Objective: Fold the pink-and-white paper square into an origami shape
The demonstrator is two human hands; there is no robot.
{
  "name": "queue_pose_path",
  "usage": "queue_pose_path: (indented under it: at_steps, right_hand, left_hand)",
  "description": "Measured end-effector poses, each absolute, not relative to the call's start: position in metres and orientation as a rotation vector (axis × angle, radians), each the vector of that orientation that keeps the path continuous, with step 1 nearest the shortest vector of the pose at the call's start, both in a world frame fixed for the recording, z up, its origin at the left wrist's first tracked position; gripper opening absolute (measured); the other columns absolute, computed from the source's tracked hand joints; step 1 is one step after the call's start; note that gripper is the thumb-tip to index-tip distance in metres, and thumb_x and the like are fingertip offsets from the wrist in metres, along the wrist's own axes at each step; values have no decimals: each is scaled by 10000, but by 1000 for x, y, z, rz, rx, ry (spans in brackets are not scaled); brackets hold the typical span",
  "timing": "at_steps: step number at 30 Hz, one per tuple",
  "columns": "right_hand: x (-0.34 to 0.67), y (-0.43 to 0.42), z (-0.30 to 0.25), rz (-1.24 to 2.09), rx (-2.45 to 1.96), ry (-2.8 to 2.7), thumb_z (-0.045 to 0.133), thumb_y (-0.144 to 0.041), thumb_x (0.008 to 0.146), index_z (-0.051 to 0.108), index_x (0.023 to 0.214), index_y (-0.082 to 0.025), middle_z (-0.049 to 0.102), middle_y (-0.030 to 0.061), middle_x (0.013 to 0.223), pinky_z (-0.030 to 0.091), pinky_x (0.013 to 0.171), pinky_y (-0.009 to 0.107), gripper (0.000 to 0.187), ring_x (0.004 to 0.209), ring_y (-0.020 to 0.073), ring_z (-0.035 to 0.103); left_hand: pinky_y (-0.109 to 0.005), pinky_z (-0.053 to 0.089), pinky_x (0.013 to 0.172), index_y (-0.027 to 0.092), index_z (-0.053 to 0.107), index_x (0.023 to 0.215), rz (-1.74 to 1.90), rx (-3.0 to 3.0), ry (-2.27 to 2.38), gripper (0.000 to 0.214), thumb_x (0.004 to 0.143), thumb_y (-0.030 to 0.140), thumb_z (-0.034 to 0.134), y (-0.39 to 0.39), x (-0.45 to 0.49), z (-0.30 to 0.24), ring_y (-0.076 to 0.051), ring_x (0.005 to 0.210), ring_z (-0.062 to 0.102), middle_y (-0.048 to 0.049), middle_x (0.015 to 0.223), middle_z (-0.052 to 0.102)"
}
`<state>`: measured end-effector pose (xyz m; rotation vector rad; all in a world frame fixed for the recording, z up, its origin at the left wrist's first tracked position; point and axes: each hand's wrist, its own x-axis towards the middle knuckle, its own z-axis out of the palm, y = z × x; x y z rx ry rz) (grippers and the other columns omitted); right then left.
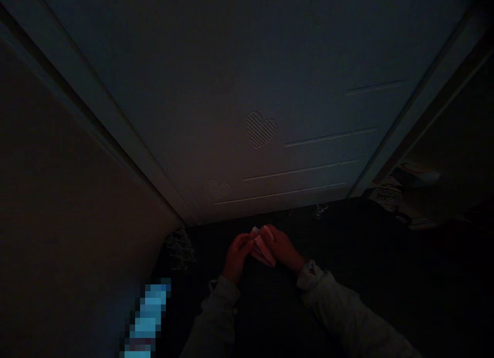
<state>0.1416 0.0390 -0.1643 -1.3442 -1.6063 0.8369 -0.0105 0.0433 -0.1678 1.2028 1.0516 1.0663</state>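
Note:
The scene is very dark. My left hand [236, 255] and my right hand [283, 249] meet low in the middle of the view, over a dark surface [347, 255]. Both pinch a small folded piece of pink paper [262, 247] between their fingers. My left fingers hold its left edge, my right fingers curl over its top and right side. Pale long sleeves cover both forearms.
A pale door [270, 90] with embossed hearts and raised lines rises just behind the dark surface. A plain wall [57, 193] stands at the left. A blurred blue patch [148, 317] lies at the lower left. Printed papers [401, 193] sit at the right.

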Motion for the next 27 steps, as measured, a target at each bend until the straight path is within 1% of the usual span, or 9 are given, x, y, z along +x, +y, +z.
queue_pose_path:
  at_steps: [8, 14, 19, 23, 27]
  right_hand:
    - [141, 39, -165, 823, -1348, -1600, 294, -388, 844, 514, 784, -183, 547, 1, 714, 365, 578, 221, 307, 651, 118, 498]
    - [142, 40, -166, 811, -1370, -1604, 303, -399, 837, 512, 784, -182, 544, -2, 703, 357, 572, 224, 306, 635, 121, 501]
    - [142, 40, -166, 818, -1336, -1606, 280, -381, 850, 509, 800, -185, 553, 6, 737, 364, 600, 227, 306, 668, 125, 514]
    - [141, 40, -165, 779, -1369, -1599, 258, -374, 857, 476, 745, -186, 521, -1, 676, 356, 569, 228, 309, 613, 121, 498]
    - [142, 40, -165, 788, -1392, -1571, 251, -367, 859, 461, 758, -187, 512, -1, 666, 355, 555, 227, 294, 600, 120, 498]
  left_hand:
    - [-281, 408, 733, 173, 559, 879, 1080, 1180, 1052, 253, 665, 306, 580, 43, -10, -169, -171, 803, 559, -36, 840, 617]
    - [-297, 405, 745, 173, 564, 876, 1073, 1176, 1067, 267, 658, 327, 584, 43, -10, -168, -183, 820, 562, -46, 864, 625]
    - [-284, 407, 738, 178, 559, 880, 1079, 1180, 1053, 254, 666, 312, 584, 43, -10, -168, -173, 810, 563, -35, 847, 623]
    - [-286, 406, 748, 176, 556, 882, 1061, 1178, 1037, 253, 665, 301, 590, 44, -10, -168, -175, 826, 560, -38, 864, 619]
    - [-292, 406, 752, 174, 554, 895, 1062, 1173, 1036, 272, 657, 300, 596, 44, -10, -168, -176, 825, 562, -42, 870, 620]
